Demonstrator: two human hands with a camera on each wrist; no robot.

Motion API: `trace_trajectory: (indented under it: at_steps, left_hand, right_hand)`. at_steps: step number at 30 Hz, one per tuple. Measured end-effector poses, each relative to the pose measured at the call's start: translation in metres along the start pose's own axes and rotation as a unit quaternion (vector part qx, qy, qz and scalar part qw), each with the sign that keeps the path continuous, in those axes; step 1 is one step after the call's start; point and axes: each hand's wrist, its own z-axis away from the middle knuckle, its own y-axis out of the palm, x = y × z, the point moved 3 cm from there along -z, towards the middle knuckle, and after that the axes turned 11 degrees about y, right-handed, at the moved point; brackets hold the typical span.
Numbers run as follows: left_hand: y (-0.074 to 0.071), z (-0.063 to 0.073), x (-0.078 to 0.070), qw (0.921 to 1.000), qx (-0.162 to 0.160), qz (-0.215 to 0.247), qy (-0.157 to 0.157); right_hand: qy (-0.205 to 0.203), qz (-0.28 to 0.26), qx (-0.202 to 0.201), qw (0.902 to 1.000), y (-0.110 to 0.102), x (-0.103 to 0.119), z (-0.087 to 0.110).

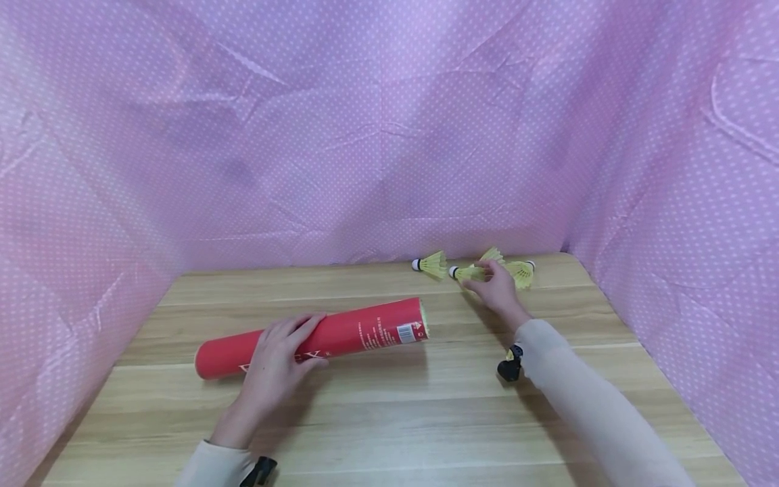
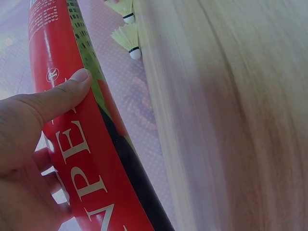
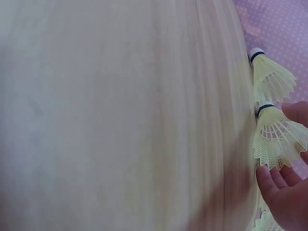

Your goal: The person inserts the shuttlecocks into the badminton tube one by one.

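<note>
My head view looks forward and down over most of the tabletop [image 1: 377, 419], while tilted close-ups from my wrists face the red tube [image 2: 91, 149] in my left hand [image 1: 276, 362] and the shuttlecocks [image 3: 276, 137] by my right hand [image 1: 496, 287], which both catch.

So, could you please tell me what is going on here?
A person's left hand grips a red tube above the wooden table. Their right hand has its thumb and fingers about one yellow shuttlecock, though whether it is actually gripped is unclear. Other shuttlecocks lie near the table's back edge, to either side of it.
</note>
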Motion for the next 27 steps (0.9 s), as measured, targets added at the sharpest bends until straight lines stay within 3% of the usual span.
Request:
trace_trajectory:
  at_steps: [12,19,27]
  left_hand:
    - [0.000,0.001,0.000,0.9998,0.008,0.006,-0.015]
    - [0.000,0.000,0.001,1.0000,0.000,0.000,-0.007]
    - [0.002,-0.001,0.002,1.0000,-0.002,-0.002,-0.003]
  right_hand:
    - [-0.020,-0.034,0.019,0.9990,-0.014,0.005,0.017]
    - [-0.041,-0.065,0.045,0.9960,-0.024,0.019,0.040]
    - [-0.083,-0.110,0.099,0.9855,-0.027,0.037,0.075]
